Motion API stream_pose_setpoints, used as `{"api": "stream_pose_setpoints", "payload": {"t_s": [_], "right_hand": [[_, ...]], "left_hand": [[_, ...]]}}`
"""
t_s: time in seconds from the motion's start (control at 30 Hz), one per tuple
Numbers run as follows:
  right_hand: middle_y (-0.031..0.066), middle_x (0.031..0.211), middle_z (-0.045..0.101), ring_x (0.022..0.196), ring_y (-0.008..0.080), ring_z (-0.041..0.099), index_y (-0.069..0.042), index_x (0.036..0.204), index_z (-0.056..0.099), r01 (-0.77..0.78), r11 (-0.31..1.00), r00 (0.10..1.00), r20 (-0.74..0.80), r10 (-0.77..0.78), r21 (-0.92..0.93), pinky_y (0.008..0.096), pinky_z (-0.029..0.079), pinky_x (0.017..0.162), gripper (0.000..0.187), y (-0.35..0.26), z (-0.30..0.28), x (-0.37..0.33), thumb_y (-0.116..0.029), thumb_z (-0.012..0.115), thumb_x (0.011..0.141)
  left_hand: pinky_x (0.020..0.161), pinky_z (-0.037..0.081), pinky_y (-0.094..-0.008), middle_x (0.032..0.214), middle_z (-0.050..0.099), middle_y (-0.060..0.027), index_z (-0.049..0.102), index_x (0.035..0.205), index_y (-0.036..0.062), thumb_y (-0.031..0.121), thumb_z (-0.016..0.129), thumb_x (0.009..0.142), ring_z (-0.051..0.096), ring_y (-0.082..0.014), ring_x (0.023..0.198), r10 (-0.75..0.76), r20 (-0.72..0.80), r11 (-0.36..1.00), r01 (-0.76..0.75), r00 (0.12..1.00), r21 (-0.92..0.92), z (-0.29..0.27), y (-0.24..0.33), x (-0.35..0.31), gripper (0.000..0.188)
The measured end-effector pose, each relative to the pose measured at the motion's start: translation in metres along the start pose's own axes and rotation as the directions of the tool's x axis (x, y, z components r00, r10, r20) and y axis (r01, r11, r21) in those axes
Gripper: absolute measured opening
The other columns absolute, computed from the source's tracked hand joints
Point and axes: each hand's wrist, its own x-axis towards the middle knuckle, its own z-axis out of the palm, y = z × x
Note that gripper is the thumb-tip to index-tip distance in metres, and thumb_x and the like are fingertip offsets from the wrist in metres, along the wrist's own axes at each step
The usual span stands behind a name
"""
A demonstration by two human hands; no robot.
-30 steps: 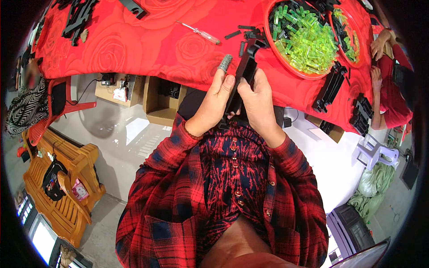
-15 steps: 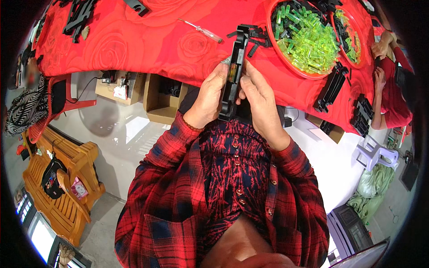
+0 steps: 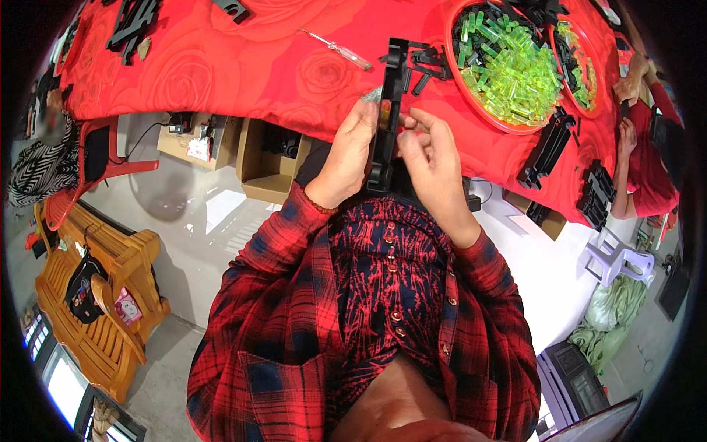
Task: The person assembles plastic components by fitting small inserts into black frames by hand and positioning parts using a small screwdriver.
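A long black plastic housing [image 3: 384, 151] stands lengthwise in front of my body, its far end over the red-covered table. My left hand [image 3: 349, 153] is closed round its left side. A bit of yellow-orange shows inside the housing near my left fingertips. To the right of the housing is my right hand [image 3: 433, 158], fingers half curled and apart, with the tips near the housing's edge. I see nothing held in it. Small black plastic pieces [image 3: 423, 70] lie beyond the housing. A screwdriver with a clear handle [image 3: 352, 57] rests to their left.
A red basin [image 3: 508, 128] holds yellow-green translucent tubes and black pieces; a second basin [image 3: 595, 110] stands beside it. More black housings [image 3: 545, 151] lie at the table's right edge. A co-worker's arm [image 3: 626, 151] is at far right. Cardboard boxes [image 3: 265, 180] sit below the table edge.
My right hand has drawn slightly away from the housing, its fingers loosening. The housing has turned a little in my left hand, so its inside shows less.
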Motion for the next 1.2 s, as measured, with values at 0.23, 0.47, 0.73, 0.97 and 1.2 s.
{"api": "stream_pose_setpoints", "payload": {"t_s": [0.23,0.47,0.73,0.97,1.2], "right_hand": [[0.02,0.111,0.064,0.078,0.0282,0.068,0.008,0.149,0.027,0.138,0.807,0.982,0.188,-0.034,-0.574,0.038,0.055,0.071,0.083,-0.007,0.005,-0.024,-0.017,0.075,0.086],[0.0039,0.091,0.057,0.076,0.0094,0.058,0.004,0.152,0.025,0.124,0.949,0.974,0.22,-0.06,-0.29,0.0244,0.05,0.069,0.072,0.015,0.004,-0.031,0.002,0.065,0.092],[0.006,0.088,0.058,0.077,0.0104,0.059,0.007,0.142,0.033,-0.1,0.988,0.975,0.188,0.121,-0.118,0.0244,0.05,0.067,0.054,0.033,-0.001,-0.026,-0.005,0.062,0.097],[0.0072,0.091,0.062,0.078,0.0121,0.062,0.004,0.132,0.042,-0.24,0.968,0.962,0.112,0.248,-0.076,0.0244,0.052,0.065,0.04,0.041,-0.001,-0.025,-0.008,0.061,0.099],[0.0085,0.094,0.063,0.078,0.013,0.062,0.004,0.129,0.044,-0.227,0.969,0.964,0.115,0.238,-0.103,0.0256,0.054,0.068,0.034,0.05,-0.006,-0.023,-0.008,0.058,0.1]], "left_hand": [[0.079,0.06,-0.0363,0.115,0.067,-0.0144,0.051,0.125,0.0053,0.038,0.033,0.11,0.069,-0.0223,0.093,-0.032,-0.171,0.995,0.016,0.985,-0.096,0.005,0.001,-0.019,0.041],[0.08,0.055,-0.0308,0.107,0.059,-0.0087,0.042,0.129,0.003,0.021,0.043,0.109,0.064,-0.0155,0.093,0.207,-0.265,0.922,-0.098,0.942,0.374,0.005,0.008,-0.033,0.027],[0.079,0.049,-0.03,0.1,0.058,-0.0095,0.042,0.126,-0.0033,0.009,0.054,0.102,0.058,-0.0151,0.089,0.384,-0.143,0.736,-0.209,0.912,0.644,-0.005,-0.007,-0.047,0.029],[0.08,0.05,-0.0301,0.102,0.059,-0.0094,0.043,0.129,-0.0026,0.008,0.054,0.102,0.059,-0.0158,0.09,0.363,-0.184,0.687,-0.128,0.913,0.716,-0.022,-0.016,-0.051,0.031],[0.08,0.051,-0.0283,0.106,0.059,-0.0097,0.038,0.138,-0.0007,0.008,0.052,0.103,0.059,-0.0142,0.091,0.286,-0.194,0.745,-0.091,0.938,0.661,-0.018,-0.012,-0.051,0.039]]}}
